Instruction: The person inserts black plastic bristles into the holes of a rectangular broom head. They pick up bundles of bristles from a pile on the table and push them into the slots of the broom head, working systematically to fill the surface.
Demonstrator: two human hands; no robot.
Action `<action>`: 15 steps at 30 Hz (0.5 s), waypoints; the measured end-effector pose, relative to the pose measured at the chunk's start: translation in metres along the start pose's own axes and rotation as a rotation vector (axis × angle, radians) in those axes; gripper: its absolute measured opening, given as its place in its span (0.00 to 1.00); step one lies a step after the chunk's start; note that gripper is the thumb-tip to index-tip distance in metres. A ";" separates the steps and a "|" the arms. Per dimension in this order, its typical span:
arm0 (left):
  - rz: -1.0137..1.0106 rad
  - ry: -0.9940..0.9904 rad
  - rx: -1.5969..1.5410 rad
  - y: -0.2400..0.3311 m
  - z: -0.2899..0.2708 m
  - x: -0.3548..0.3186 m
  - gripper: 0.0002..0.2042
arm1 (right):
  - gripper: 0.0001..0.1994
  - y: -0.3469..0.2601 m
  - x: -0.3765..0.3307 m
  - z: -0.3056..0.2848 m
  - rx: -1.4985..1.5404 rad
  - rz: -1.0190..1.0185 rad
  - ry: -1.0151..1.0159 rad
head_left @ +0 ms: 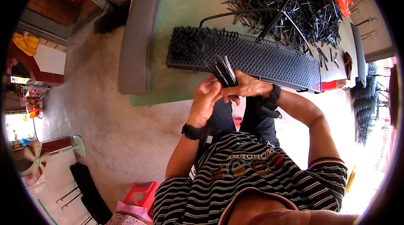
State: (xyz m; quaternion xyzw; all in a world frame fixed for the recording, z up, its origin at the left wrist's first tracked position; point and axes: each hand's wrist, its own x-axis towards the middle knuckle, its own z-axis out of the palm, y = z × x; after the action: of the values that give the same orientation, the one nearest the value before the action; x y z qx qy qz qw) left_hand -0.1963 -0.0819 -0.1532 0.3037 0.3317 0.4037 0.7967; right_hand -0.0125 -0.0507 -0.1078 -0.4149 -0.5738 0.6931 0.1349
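Both of my hands meet over my lap, just in front of a long dark perforated rack (280, 60). My right hand (248, 86) is closed around a bundle of thin black sticks (223, 73) that point up toward the rack. My left hand (204, 100) presses against the bundle's lower left side with its fingers bent in. Where its fingertips touch the sticks is partly hidden. The left part of the rack is crowded with upright black sticks (189, 41); bare holes show along its middle and right.
A large loose pile of black sticks (301, 12) covers the far right of the green table (162, 84). Over the rack runs a thin black metal frame (240, 11). A grey panel (141, 35) lies along the table's left edge. A red stool (143, 195) stands behind me at left.
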 end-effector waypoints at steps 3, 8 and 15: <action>-0.069 -0.017 -0.250 0.006 0.026 0.009 0.24 | 0.13 -0.009 0.004 0.018 0.146 0.031 -0.043; 0.058 0.126 -0.243 -0.003 0.012 0.026 0.12 | 0.24 0.004 0.006 0.034 0.495 0.058 0.173; 0.209 0.367 -0.282 0.015 0.031 0.029 0.08 | 0.37 0.042 0.003 0.055 0.706 -0.008 0.543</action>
State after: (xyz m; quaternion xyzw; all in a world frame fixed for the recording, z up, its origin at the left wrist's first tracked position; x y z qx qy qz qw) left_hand -0.1661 -0.0569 -0.1320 0.1439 0.3782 0.5744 0.7116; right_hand -0.0420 -0.0992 -0.1475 -0.5081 -0.2476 0.7120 0.4166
